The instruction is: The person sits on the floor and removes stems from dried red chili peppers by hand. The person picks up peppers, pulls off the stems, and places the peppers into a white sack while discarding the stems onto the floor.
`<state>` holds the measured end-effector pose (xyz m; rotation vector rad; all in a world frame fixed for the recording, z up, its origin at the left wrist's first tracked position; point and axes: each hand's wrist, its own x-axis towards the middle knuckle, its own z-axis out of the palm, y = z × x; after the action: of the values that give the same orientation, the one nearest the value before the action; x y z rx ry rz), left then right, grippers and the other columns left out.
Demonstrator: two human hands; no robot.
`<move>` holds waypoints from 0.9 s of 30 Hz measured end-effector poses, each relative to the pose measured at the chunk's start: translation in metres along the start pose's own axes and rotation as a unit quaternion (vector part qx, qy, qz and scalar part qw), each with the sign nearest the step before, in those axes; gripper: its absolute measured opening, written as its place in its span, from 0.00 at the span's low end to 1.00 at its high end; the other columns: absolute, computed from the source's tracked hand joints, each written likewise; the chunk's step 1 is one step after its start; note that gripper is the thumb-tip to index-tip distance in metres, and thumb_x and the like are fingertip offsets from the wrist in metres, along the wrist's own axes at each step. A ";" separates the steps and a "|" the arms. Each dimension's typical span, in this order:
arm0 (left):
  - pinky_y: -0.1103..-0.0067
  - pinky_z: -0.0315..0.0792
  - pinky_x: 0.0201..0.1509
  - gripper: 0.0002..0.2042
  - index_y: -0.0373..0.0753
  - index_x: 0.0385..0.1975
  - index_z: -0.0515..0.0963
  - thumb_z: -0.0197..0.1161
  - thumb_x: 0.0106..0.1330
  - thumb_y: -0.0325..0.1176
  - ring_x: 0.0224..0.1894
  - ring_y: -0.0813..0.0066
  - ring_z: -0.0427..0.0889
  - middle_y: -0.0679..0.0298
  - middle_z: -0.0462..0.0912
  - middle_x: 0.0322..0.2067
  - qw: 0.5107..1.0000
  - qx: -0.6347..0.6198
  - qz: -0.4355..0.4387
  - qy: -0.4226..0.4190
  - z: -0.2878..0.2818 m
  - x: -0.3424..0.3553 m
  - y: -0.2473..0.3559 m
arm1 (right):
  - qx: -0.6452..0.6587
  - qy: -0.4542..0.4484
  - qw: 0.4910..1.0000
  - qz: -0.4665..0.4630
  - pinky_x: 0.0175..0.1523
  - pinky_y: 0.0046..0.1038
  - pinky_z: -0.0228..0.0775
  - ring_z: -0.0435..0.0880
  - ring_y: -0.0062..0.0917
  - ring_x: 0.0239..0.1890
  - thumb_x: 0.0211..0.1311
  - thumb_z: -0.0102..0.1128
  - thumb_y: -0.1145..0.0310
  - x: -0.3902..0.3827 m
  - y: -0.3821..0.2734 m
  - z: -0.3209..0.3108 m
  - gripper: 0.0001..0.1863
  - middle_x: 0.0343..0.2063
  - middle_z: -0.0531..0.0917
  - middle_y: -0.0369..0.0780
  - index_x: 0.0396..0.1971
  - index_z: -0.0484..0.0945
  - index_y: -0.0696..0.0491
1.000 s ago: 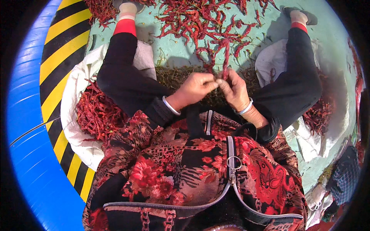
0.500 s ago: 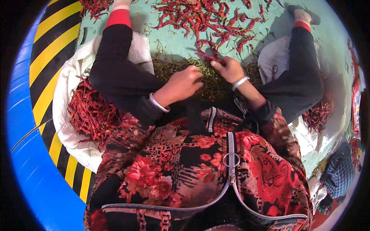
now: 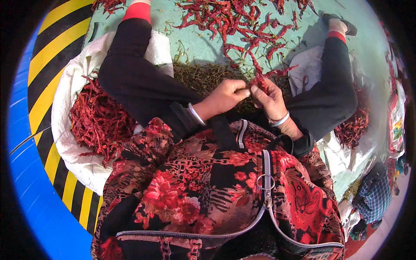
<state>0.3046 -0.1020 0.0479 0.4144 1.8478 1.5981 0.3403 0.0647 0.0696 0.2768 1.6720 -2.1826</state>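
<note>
My right hand [image 3: 267, 99] is closed round dried red chillies [image 3: 260, 69], which stick up and to the right from its fingers. My left hand [image 3: 229, 93] meets it from the left, thumb and forefinger pinched at the fingertips of the other; whatever lies in that pinch is too small to make out. Below both, between my legs, lies a heap of dry stems [image 3: 203, 73]. Beyond, loose chillies [image 3: 229, 24] are spread on the pale green surface [image 3: 182, 37].
White sacks [image 3: 65, 108] with red chillies [image 3: 97, 121] lie by both legs [image 3: 130, 69]. A blue padded rim with a yellow-and-black striped band [image 3: 56, 52] curves along the left. At the lower right are blue checked fabric [image 3: 375, 197] and other bundles.
In the last half second my left hand has moved right to join my right hand. The chillies in my right hand now point upward and rightward instead of toward the upper left.
</note>
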 end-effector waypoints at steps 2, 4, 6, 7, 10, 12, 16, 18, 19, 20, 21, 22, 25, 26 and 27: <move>0.83 0.66 0.29 0.07 0.31 0.29 0.74 0.56 0.58 0.29 0.25 0.86 0.69 0.68 0.73 0.20 0.998 0.058 0.013 0.002 0.002 -0.002 -0.003 | -0.101 0.021 0.993 -0.062 0.31 0.16 0.63 0.71 0.15 0.26 0.58 0.54 0.65 -0.001 0.007 0.001 0.10 0.23 0.75 0.33 0.30 0.71 0.56; 0.82 0.67 0.29 0.06 0.32 0.28 0.74 0.57 0.57 0.29 0.25 0.87 0.69 0.64 0.74 0.18 0.990 0.140 0.031 0.006 0.000 -0.005 -0.002 | -0.210 0.031 0.971 -0.108 0.31 0.17 0.64 0.72 0.17 0.26 0.58 0.54 0.64 0.006 0.023 -0.003 0.10 0.23 0.75 0.34 0.31 0.71 0.57; 0.80 0.67 0.28 0.05 0.34 0.24 0.74 0.59 0.55 0.29 0.23 0.85 0.72 0.58 0.73 0.17 0.983 0.173 0.065 -0.009 0.005 -0.011 0.009 | -0.281 0.040 0.947 -0.149 0.26 0.19 0.64 0.72 0.18 0.22 0.59 0.52 0.62 0.012 0.038 -0.010 0.11 0.21 0.75 0.36 0.30 0.69 0.56; 0.79 0.67 0.28 0.05 0.34 0.25 0.73 0.58 0.54 0.29 0.22 0.76 0.74 0.58 0.74 0.20 0.988 0.098 0.088 -0.076 0.004 -0.015 0.018 | -0.204 0.074 0.974 -0.064 0.24 0.19 0.63 0.71 0.18 0.20 0.59 0.51 0.62 0.017 0.036 -0.012 0.11 0.21 0.74 0.36 0.29 0.68 0.55; 0.76 0.69 0.28 0.07 0.38 0.32 0.74 0.56 0.54 0.27 0.24 0.62 0.74 0.59 0.74 0.23 0.927 0.088 0.254 -0.263 0.018 -0.019 0.040 | 0.065 0.188 0.975 0.100 0.17 0.20 0.59 0.68 0.17 0.16 0.61 0.47 0.61 0.037 0.022 -0.028 0.12 0.18 0.72 0.35 0.26 0.65 0.54; 0.75 0.69 0.31 0.10 0.39 0.35 0.74 0.55 0.53 0.26 0.26 0.62 0.75 0.59 0.73 0.22 0.954 0.161 0.190 -0.167 0.009 -0.014 0.034 | 0.118 0.169 0.978 0.032 0.18 0.20 0.59 0.68 0.17 0.17 0.61 0.46 0.65 0.037 0.010 -0.039 0.08 0.19 0.71 0.35 0.27 0.65 0.54; 0.69 0.69 0.38 0.15 0.40 0.41 0.73 0.52 0.51 0.24 0.34 0.57 0.75 0.54 0.71 0.35 0.920 0.368 0.131 0.022 -0.040 0.015 0.007 | 0.148 0.139 0.979 -0.007 0.17 0.17 0.53 0.64 0.14 0.17 0.59 0.48 0.69 0.030 -0.005 -0.057 0.05 0.17 0.68 0.32 0.26 0.66 0.53; 0.64 0.68 0.35 0.08 0.35 0.31 0.73 0.55 0.53 0.29 0.34 0.53 0.74 0.53 0.72 0.35 0.880 0.469 0.044 0.063 -0.039 0.047 0.024 | 0.138 0.157 0.978 -0.020 0.16 0.16 0.49 0.60 0.11 0.13 0.58 0.52 0.68 0.028 -0.001 -0.058 0.07 0.14 0.65 0.29 0.23 0.66 0.51; 0.64 0.68 0.35 0.07 0.35 0.30 0.73 0.55 0.52 0.30 0.34 0.53 0.75 0.53 0.72 0.34 0.862 0.503 0.047 0.045 -0.036 0.066 0.017 | 0.139 0.149 0.979 -0.020 0.15 0.16 0.48 0.59 0.11 0.12 0.57 0.53 0.68 0.029 0.001 -0.056 0.07 0.14 0.65 0.29 0.23 0.66 0.51; 0.64 0.68 0.36 0.07 0.35 0.28 0.73 0.55 0.52 0.30 0.34 0.53 0.75 0.53 0.73 0.34 0.843 0.535 0.047 0.031 -0.034 0.081 -0.002 | 0.139 0.138 0.981 -0.019 0.15 0.16 0.48 0.58 0.12 0.12 0.57 0.54 0.67 0.031 0.003 -0.052 0.08 0.13 0.64 0.28 0.23 0.66 0.50; 0.64 0.69 0.36 0.07 0.34 0.27 0.73 0.56 0.52 0.31 0.34 0.53 0.75 0.52 0.73 0.33 0.823 0.566 0.045 0.020 -0.034 0.089 -0.016 | 0.137 0.124 0.983 -0.015 0.14 0.16 0.47 0.58 0.12 0.11 0.57 0.54 0.67 0.034 0.001 -0.047 0.09 0.12 0.64 0.28 0.22 0.65 0.50; 0.64 0.69 0.36 0.07 0.34 0.26 0.73 0.56 0.51 0.31 0.35 0.53 0.75 0.52 0.74 0.32 0.820 0.569 0.045 0.025 -0.036 0.094 -0.022 | 0.142 0.118 0.983 -0.008 0.15 0.16 0.47 0.57 0.12 0.11 0.56 0.55 0.67 0.033 -0.002 -0.040 0.09 0.12 0.63 0.28 0.21 0.65 0.49; 0.66 0.69 0.32 0.09 0.34 0.24 0.73 0.58 0.51 0.34 0.29 0.57 0.77 0.54 0.75 0.24 0.832 0.539 0.109 0.071 -0.043 0.095 -0.031 | 0.163 0.072 0.984 -0.011 0.15 0.16 0.47 0.57 0.12 0.11 0.57 0.55 0.67 0.025 0.005 -0.038 0.09 0.11 0.63 0.28 0.21 0.66 0.50; 0.69 0.69 0.28 0.10 0.34 0.25 0.74 0.59 0.50 0.35 0.25 0.64 0.76 0.57 0.74 0.21 0.894 0.437 0.075 0.061 -0.048 0.093 -0.028 | 0.176 0.070 0.982 -0.013 0.15 0.16 0.47 0.58 0.12 0.10 0.57 0.55 0.68 0.024 0.008 -0.040 0.07 0.12 0.65 0.29 0.23 0.68 0.50; 0.73 0.68 0.25 0.11 0.33 0.25 0.74 0.59 0.50 0.35 0.21 0.71 0.74 0.60 0.74 0.19 0.942 0.330 0.038 0.052 -0.053 0.093 -0.025 | 0.169 0.087 0.982 -0.004 0.15 0.16 0.48 0.58 0.11 0.10 0.57 0.55 0.68 0.025 0.007 -0.041 0.07 0.12 0.66 0.29 0.23 0.69 0.51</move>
<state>0.2055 -0.0897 0.0012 0.7053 2.4558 1.0171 0.3177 0.0977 0.0426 0.5658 1.3774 -2.5059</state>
